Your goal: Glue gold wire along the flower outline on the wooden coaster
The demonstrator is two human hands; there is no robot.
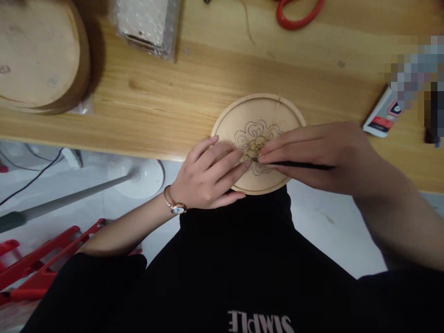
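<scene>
A round wooden plate (225, 121) with a raised rim lies at the table's front edge, partly over my lap. A flower outline (257, 127) is drawn on its face, and small raised pale pieces (255, 147) sit at the flower's centre. My left hand (211, 173) holds the plate at its left side, thumb along the lower rim and fingertips reaching to the centre. Between the fingers of my right hand (312, 150) is a slim black tool (301, 164) resembling tweezers, its tip at the flower's centre. Fingers partly hide the tip and whatever it touches.
Glue bottle (379, 121) stands right of the plate. Red scissor handles (301, 18) lie at the back, a bubble-wrapped package (145, 27) back left. A large round wooden piece (38, 51) fills the left corner. Below are a white stand base (135, 178) and red stool legs (52, 263).
</scene>
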